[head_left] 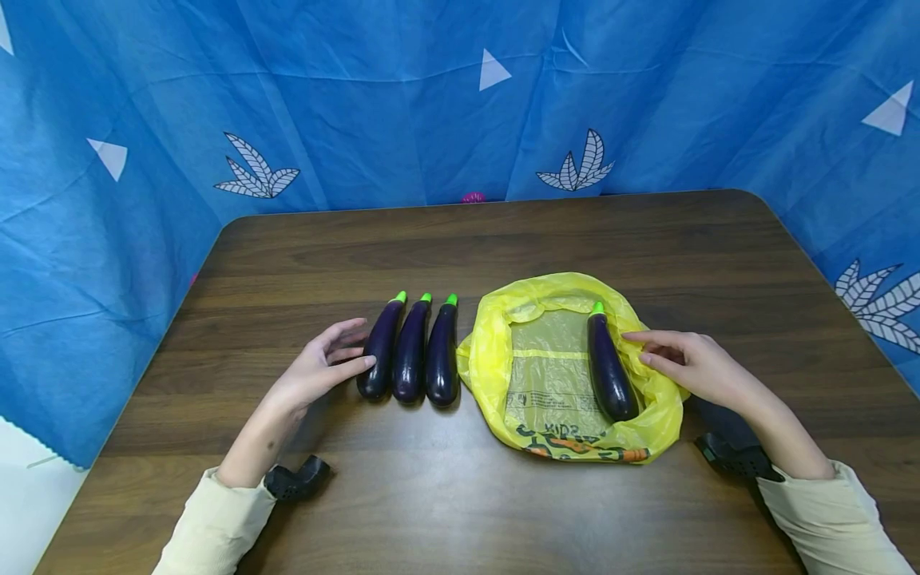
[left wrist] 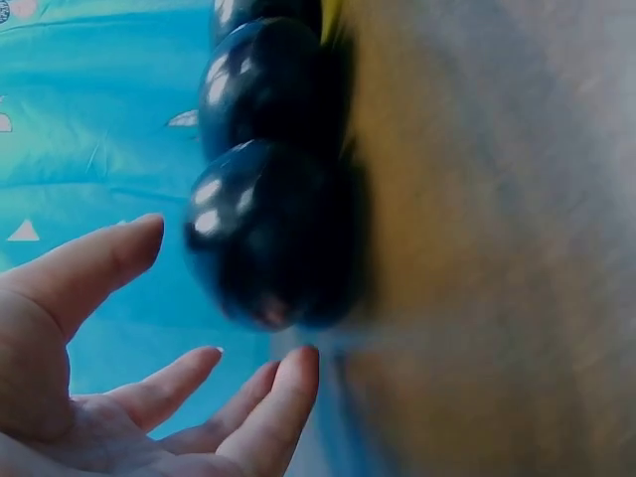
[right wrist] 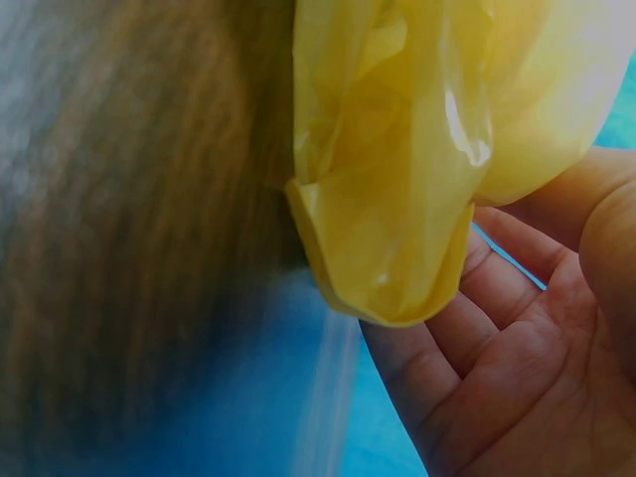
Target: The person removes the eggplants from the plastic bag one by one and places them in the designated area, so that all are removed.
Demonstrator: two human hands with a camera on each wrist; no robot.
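Three dark purple eggplants with bright green tips lie side by side on the wooden table: the left one (head_left: pixel 381 351), the middle one (head_left: pixel 412 351) and the right one (head_left: pixel 442 351). My left hand (head_left: pixel 319 363) is beside the left one, fingers spread and thumb tip close to its side. In the left wrist view a gap shows between that hand and the nearest eggplant (left wrist: pixel 268 238). A fourth eggplant (head_left: pixel 609 367) lies inside a yellow plastic bag (head_left: pixel 492 375) with its mouth wide. My right hand (head_left: pixel 693 363) rests at the bag's right rim, thumb and fingertips apart.
The brown wooden table (head_left: pixel 431 511) has a rounded far edge. Behind it hangs a blue curtain (head_left: pixel 402 104) with white leaf and triangle prints. Black devices sit at the left wrist (head_left: pixel 298 479) and right wrist (head_left: pixel 736 458).
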